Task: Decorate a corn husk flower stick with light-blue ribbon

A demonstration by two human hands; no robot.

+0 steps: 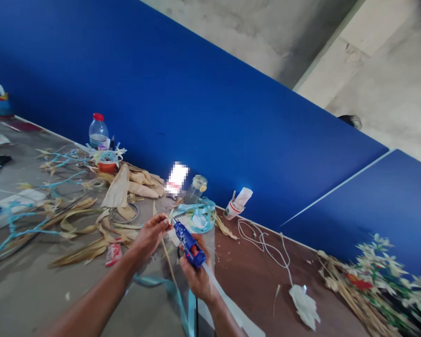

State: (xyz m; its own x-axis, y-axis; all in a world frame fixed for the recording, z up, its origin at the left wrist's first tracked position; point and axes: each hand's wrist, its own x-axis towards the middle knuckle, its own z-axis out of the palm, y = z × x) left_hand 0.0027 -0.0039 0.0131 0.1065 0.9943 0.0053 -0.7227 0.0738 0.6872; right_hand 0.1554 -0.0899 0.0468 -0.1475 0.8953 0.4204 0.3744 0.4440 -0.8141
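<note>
My right hand (198, 276) is wrapped round a blue glue gun (187, 241), a clear glue stick trailing from its back end. The gun's nozzle points up and left, at the fingertips of my left hand (156, 228). Those fingers are pinched on a small pale piece (170, 216), too small to make out well. A thin straw-coloured stem (169, 262) runs down from near the left fingers. Light blue ribbon (205, 213) lies looped behind the gun, and more of it hangs below between my forearms.
Dried husks (115, 187) and blue-wrapped twigs (12, 224) spread over the left. Behind stand a red-capped bottle (98, 131), a glass jar (198, 186) and a cup (232, 209). A white cable (263, 243) and white flowers (389, 267) lie right, before a blue partition (210, 107).
</note>
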